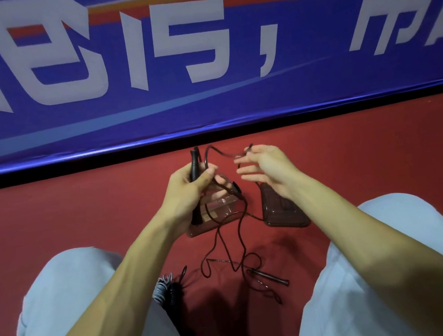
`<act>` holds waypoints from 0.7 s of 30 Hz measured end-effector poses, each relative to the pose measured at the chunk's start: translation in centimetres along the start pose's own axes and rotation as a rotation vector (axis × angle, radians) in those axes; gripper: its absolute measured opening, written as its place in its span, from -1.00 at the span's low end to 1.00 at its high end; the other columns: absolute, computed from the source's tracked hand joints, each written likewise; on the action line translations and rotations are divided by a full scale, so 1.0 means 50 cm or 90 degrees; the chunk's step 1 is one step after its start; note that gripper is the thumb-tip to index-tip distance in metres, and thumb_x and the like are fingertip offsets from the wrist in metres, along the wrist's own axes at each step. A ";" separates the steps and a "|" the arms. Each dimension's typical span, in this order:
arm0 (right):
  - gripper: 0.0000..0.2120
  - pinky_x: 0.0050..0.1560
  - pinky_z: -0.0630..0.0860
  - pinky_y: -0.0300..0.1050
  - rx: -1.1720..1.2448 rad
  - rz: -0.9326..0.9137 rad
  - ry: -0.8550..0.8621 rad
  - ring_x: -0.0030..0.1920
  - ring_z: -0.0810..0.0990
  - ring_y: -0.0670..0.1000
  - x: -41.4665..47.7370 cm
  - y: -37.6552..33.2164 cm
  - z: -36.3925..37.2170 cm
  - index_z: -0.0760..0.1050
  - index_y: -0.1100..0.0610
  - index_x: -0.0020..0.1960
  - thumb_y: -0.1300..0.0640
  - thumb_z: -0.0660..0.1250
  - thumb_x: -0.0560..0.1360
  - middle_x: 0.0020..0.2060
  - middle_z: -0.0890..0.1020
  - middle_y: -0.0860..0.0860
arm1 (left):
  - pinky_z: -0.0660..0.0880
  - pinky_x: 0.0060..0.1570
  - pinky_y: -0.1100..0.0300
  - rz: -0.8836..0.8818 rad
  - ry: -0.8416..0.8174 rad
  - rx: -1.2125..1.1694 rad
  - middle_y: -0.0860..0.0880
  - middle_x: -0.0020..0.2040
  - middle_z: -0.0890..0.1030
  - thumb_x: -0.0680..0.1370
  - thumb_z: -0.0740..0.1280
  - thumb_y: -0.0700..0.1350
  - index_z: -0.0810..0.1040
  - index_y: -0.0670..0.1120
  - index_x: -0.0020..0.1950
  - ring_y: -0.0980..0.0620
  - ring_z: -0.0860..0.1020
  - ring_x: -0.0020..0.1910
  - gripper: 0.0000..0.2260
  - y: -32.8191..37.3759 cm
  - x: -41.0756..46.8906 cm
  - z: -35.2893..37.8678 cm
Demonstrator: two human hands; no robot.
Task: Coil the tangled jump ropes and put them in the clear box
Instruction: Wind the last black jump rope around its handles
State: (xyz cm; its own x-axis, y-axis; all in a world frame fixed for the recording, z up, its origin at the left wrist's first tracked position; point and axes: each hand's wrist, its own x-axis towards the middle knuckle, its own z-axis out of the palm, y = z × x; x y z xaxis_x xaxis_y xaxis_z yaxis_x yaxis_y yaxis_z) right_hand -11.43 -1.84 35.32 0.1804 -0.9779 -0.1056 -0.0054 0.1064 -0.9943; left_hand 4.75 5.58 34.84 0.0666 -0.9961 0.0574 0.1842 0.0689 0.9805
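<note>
Coiling in progress: your left hand (187, 189) grips handle (194, 164); right hand (267, 164), fingers (245, 170) spread, carries rope (223, 154). Next: lay rope into left fist, draw up slack.

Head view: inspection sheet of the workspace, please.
Surface: red floor, person seated on it.
Job's things: black jump rope trailing tangled over the floor; one handle held, second handle on the floor; clear box open, clear lid beside it.
Clutter: nothing seen.
Grippers: left hand grips handle and cord; right hand fingers spread, cord at thumb, pinch unclear.
Cables: grey-and-black spiral cord by the left leg.
Surroundings: blue banner with white characters.
</note>
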 end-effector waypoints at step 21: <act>-0.81 -0.46 0.38 -0.26 -0.299 -0.148 -0.273 -0.45 0.40 -0.07 -0.015 0.036 0.013 0.55 0.16 0.12 0.19 0.17 0.64 -0.28 0.62 0.06 | 0.65 -0.30 0.09 -0.003 0.327 -0.459 -0.24 -0.10 0.61 0.64 0.20 -0.28 0.42 -0.28 -0.01 -0.09 0.68 -0.33 -0.92 0.029 0.041 -0.079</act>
State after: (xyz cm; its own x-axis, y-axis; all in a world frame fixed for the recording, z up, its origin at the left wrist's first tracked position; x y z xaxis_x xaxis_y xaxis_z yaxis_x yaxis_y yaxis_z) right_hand -10.94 -0.82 33.64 0.6018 -0.7981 0.0307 -0.3287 -0.2825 -0.9012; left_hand 9.02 3.87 35.62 0.4641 -0.8610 -0.2082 0.7475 0.2545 0.6136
